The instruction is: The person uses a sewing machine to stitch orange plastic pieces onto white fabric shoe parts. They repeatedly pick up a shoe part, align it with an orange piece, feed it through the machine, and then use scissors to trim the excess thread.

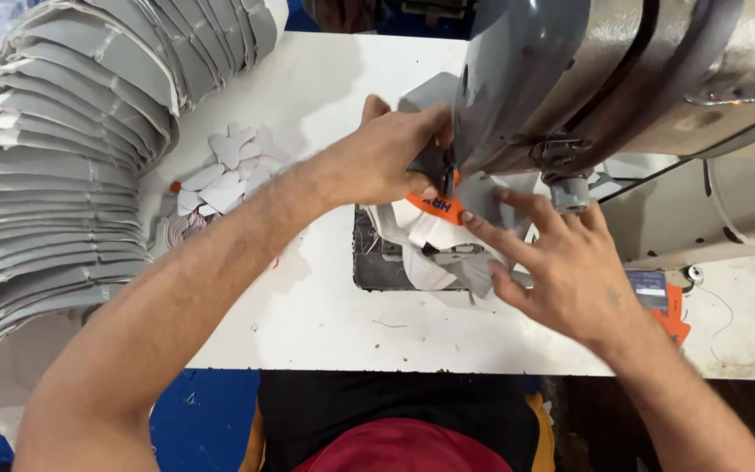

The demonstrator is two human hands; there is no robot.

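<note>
The sewing machine [622, 79] covers the needle and the far part of the piece [447, 232], and my left thumb hides the spot where the piece meets the presser foot. The machine's right end runs out of view. The piece is grey and white, folded in soft layers, with an orange tab [437, 208] across its top; it lies over the metal plate [377, 262] near the middle of the tabletop [325, 306]. My left hand [391, 157] pinches its upper edge, fingers narrow. My right hand [561, 262] presses it flat, fingers spread wide. A long stack of grey cut parts [54, 183] curves along the left edge, partly cut off. Small pale scraps [225, 170] lie beside it. Orange tabs [670, 315] sit near the right edge.
</note>
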